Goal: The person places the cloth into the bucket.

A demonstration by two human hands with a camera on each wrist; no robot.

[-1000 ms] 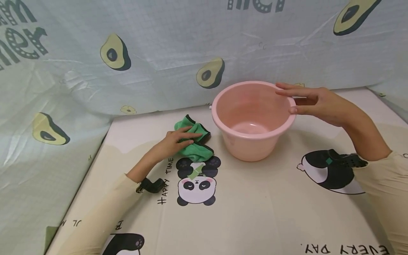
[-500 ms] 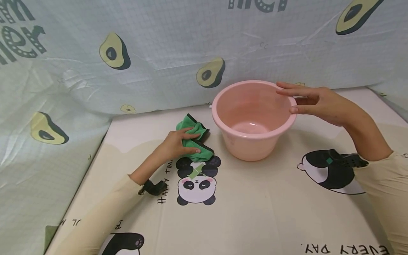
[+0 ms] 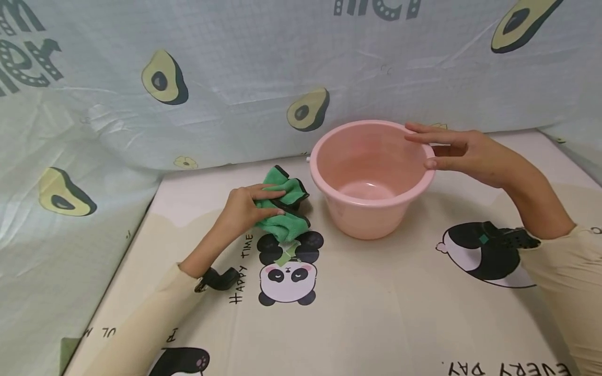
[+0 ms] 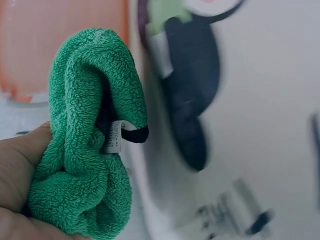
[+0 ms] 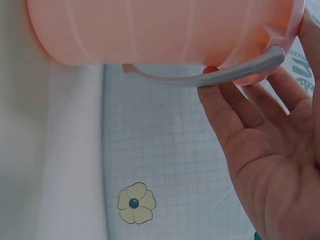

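Observation:
My left hand (image 3: 238, 210) grips a crumpled green cloth (image 3: 285, 225) with dark edging, left of the bucket. In the left wrist view the terry cloth (image 4: 90, 115) is bunched between thumb and fingers, and a small white tag (image 4: 115, 136) sticks out of its folds. A pink plastic bucket (image 3: 369, 216) stands upright, and nothing shows inside it. At its right side, my right hand (image 3: 475, 155) holds the rim, with the thumb at the near side and fingers spread along the far side. The right wrist view shows fingers touching its grey handle (image 5: 235, 72).
Both things are on a table (image 3: 362, 313) covered with a cream panda-print sheet. Right behind the bucket rises a pale hanging sheet (image 3: 235, 73) printed with avocados. It also closes off the left side.
My left hand has closed its fingers on the cloth, gathered it and drawn it slightly left. The right hand and the bucket have stayed in place.

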